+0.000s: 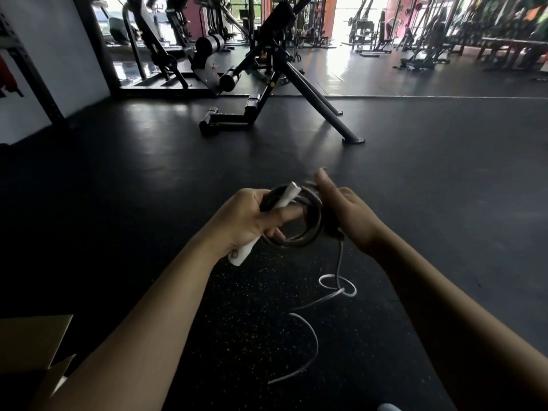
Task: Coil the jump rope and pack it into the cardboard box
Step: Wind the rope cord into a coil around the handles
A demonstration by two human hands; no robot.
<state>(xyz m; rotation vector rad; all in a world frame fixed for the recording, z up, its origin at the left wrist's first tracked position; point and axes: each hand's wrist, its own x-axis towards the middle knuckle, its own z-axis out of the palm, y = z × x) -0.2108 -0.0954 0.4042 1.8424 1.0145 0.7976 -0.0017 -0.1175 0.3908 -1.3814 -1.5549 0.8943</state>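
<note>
My left hand (252, 216) grips a white jump rope handle (284, 197) together with several coiled loops of the grey rope (308, 241). On the right side of the coil, my right hand (347, 209) is closed around the rope, thumb pointing up. From there the loose rope (339, 287) hangs down to the floor, forms a small loop and trails toward me. The second handle is not visible. A cardboard box (32, 339) with open flaps sits at the lower left, beside my left forearm.
The floor (415, 179) is dark rubber matting. A black exercise bench (267, 93) with angled legs stands ahead. More gym machines and racks line the far background. A white wall with a black post is at the left.
</note>
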